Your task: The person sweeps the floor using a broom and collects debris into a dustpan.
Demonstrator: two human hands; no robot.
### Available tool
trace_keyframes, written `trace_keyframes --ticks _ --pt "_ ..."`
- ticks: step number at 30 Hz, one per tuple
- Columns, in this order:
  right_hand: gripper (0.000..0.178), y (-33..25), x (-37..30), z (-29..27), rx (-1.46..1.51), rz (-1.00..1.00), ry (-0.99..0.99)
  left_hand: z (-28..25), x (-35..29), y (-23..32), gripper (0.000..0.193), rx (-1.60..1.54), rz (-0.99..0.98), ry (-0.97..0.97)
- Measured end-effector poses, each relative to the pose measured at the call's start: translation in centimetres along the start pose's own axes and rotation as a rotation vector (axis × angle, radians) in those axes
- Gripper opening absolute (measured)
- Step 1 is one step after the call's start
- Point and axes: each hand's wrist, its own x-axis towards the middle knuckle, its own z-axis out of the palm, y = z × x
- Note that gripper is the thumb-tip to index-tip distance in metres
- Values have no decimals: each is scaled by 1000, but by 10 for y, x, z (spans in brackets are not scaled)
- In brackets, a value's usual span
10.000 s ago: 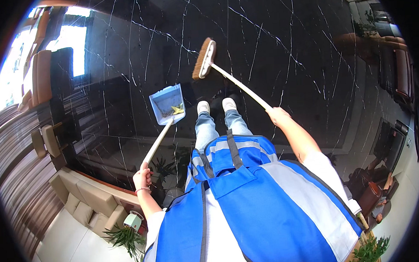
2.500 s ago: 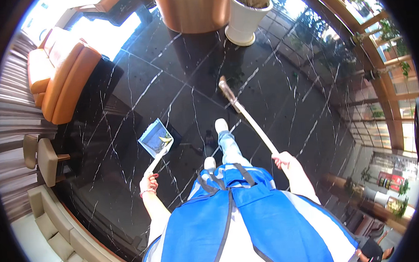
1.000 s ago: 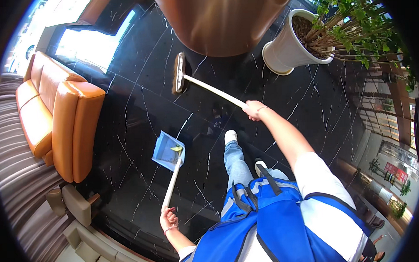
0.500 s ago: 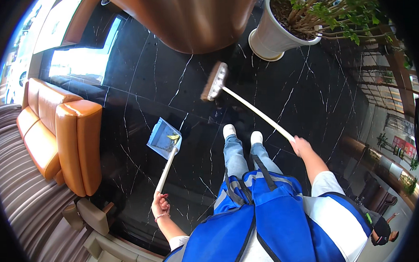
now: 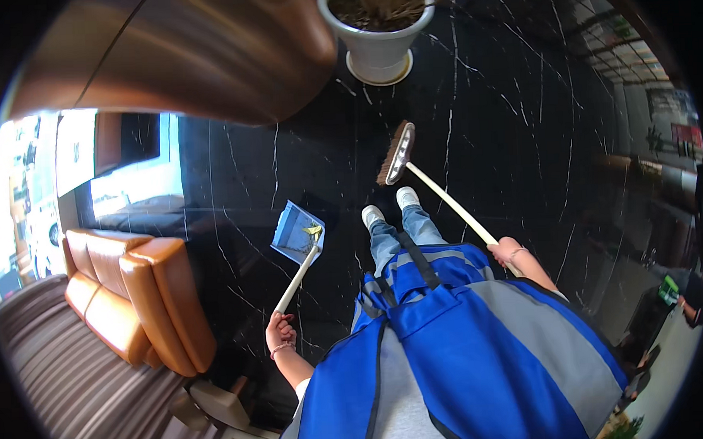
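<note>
Across the black, white-veined floor [image 5: 505,175], toward its far edge by a curved brown fixture [image 5: 230,61] and a white plant pot [image 5: 380,52], a person works with both hands filled. The left hand [image 5: 281,330] is closed around the pale handle of a blue dustpan [image 5: 288,226], which lies ahead and to the left of the shoes [image 5: 372,216]; whether it touches the floor is hard to tell. Its open side faces away from the person, and a yellow-green leaf [image 5: 312,230] and dark bits sit toward the handle side, probably kept there by the back wall. The right hand [image 5: 510,253] is wrapped round the broom handle [image 5: 451,203] near its upper end, a grip that likely gives reach without much stooping. The brown-bristled broom head [image 5: 399,153] is just ahead of the right shoe, well apart from the pan, its bristles turned toward the pan's side.

Compared with half a second ago, the broom head is closer to the feet, and the right shoe is now the forward one. The view has turned, bringing the pot nearer the middle and the orange sofa [image 5: 165,303] lower. The leaf remains in the dustpan.
</note>
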Motion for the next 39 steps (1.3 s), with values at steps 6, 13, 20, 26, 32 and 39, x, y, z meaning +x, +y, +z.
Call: trace_keyframes --ticks 6,13,20,26,32,39 --pt "33 -21 -7 -4 -428 -265 208 36 -25 5 9 25 -6 -47" --pt "28 -119 78 -13 -210 -404 -40 80 -54 -7 5 139 106 -2" --pt "35 -190 143 -11 -432 -323 242 91 -68 -8 9 229 86 66" --pt "40 -79 146 -50 -407 -142 238 95 -64 -7 8 283 63 79" --pt "46 93 76 -5 -316 59 207 101 -36 -5 8 377 10 114" --pt "50 137 24 62 -90 246 -27 112 2 0 11 575 8 85"
